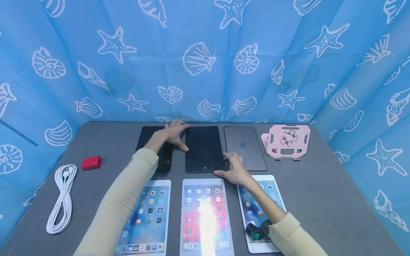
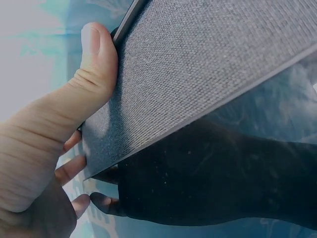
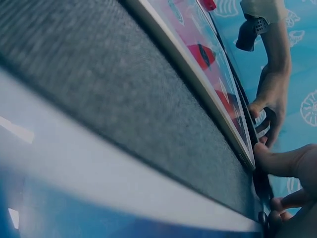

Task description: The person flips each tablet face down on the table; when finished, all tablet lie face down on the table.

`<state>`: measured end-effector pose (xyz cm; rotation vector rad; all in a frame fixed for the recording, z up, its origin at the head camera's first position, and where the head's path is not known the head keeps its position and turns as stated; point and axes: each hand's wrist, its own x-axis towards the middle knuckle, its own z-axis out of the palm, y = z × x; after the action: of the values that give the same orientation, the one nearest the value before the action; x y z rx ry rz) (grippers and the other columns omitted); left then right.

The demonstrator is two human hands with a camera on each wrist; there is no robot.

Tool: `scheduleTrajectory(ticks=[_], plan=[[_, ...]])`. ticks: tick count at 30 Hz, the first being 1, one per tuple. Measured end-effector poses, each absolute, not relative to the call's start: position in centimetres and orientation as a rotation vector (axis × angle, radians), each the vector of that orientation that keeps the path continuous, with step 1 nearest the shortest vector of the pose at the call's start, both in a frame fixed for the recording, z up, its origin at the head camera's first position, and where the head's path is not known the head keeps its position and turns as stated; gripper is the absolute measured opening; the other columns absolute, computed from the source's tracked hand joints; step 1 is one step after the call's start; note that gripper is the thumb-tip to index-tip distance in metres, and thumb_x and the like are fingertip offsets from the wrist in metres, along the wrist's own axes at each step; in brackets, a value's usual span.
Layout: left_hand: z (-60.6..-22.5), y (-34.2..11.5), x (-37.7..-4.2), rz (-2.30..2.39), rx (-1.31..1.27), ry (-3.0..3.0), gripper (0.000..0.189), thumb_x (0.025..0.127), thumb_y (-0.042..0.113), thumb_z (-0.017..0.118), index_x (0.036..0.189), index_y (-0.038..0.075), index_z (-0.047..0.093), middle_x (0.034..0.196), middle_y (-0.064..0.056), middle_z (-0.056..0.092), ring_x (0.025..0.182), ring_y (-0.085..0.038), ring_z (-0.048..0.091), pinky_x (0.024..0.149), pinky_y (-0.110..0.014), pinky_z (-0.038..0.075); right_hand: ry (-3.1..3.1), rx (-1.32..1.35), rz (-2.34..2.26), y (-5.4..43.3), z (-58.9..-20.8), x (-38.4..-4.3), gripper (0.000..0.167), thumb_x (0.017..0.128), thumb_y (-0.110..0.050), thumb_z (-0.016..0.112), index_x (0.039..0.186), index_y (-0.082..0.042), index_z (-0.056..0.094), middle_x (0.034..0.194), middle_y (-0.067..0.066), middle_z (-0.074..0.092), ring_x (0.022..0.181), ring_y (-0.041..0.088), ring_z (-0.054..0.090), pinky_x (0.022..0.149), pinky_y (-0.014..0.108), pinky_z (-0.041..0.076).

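Note:
A black-screened tablet (image 1: pixel 205 149) lies flat in the middle of the back row. My left hand (image 1: pixel 174 133) is at its left side, thumb by the left edge and fingers spread near the top left corner. In the left wrist view the thumb (image 2: pixel 96 59) meets a dark tablet edge. At the lower right corner, my right hand (image 1: pixel 235 167) touches the tablet with its thumb at the bottom and a finger along the right side. Another dark tablet (image 1: pixel 164 161) lies partly under the left wrist. A grey tablet (image 1: pixel 245 147) lies back side up, right of the middle one.
In the front row lie three white tablets with lit screens: left (image 1: pixel 150 217), middle (image 1: pixel 192 213) and right (image 1: pixel 275 199). A pink stand (image 1: pixel 299 140) is at the back right. A red charger (image 1: pixel 91 163) and a coiled white cable (image 1: pixel 65 202) lie left. A blue curtain (image 1: pixel 205 96) hangs behind.

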<state>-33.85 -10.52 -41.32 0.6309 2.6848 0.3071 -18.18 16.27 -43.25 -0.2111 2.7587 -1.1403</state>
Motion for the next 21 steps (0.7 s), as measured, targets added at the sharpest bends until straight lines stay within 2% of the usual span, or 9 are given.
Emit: scheduleTrajectory(ticks=[7, 11, 14, 16, 21], plan=[[-41.5, -10.0, -33.7, 0.318, 0.646, 2.697, 0.115, 0.074, 0.052, 0.089, 0.163, 0.015, 0.026, 0.163, -0.018, 0.028, 0.153, -0.04, 0.022, 0.121, -0.067, 0.022, 2.596, -0.352, -1.409, 17.3, -42.6, -18.2, 0.077, 0.091, -0.012, 0.077, 0.153, 0.007, 0.036, 0.145, 0.03, 0.05, 0.131, 0.046, 0.052, 0.107, 0.055, 0.048], [-41.8, -9.6, -33.6, 0.341, 0.672, 2.707, 0.117, 0.074, 0.053, 0.089, 0.163, 0.014, 0.025, 0.162, -0.019, 0.029, 0.154, -0.041, 0.021, 0.122, -0.068, 0.021, 2.513, -0.359, -1.503, 17.5, -42.0, -18.1, 0.081, 0.093, -0.008, 0.074, 0.158, 0.005, 0.026, 0.158, 0.031, 0.038, 0.146, 0.049, 0.04, 0.113, 0.057, 0.044], [-42.1, -9.4, -33.6, 0.376, 0.687, 2.715, 0.117, 0.074, 0.053, 0.089, 0.163, 0.014, 0.025, 0.162, -0.019, 0.03, 0.155, -0.041, 0.021, 0.122, -0.069, 0.02, 2.47, -0.356, -1.578, 17.6, -41.5, -18.0, 0.085, 0.093, -0.005, 0.073, 0.16, 0.002, 0.022, 0.163, 0.029, 0.031, 0.151, 0.048, 0.031, 0.116, 0.058, 0.039], [-42.2, -9.2, -33.5, 0.393, 0.699, 2.721, 0.117, 0.074, 0.053, 0.089, 0.163, 0.014, 0.025, 0.162, -0.019, 0.031, 0.154, -0.041, 0.022, 0.121, -0.069, 0.02, 2.453, -0.386, -1.626, 17.4, -41.1, -18.0, 0.085, 0.092, -0.003, 0.073, 0.161, 0.0, 0.023, 0.163, 0.027, 0.033, 0.152, 0.046, 0.031, 0.115, 0.058, 0.039], [-42.4, -8.5, -33.3, 0.431, 0.74, 2.728, 0.118, 0.074, 0.054, 0.088, 0.163, 0.012, 0.023, 0.162, -0.017, 0.032, 0.151, -0.039, 0.028, 0.119, -0.069, 0.024, 2.459, -0.502, -1.702, 17.0, -40.0, -17.9, 0.081, 0.091, 0.0, 0.073, 0.159, -0.004, 0.031, 0.154, 0.021, 0.05, 0.145, 0.041, 0.046, 0.107, 0.055, 0.05]])
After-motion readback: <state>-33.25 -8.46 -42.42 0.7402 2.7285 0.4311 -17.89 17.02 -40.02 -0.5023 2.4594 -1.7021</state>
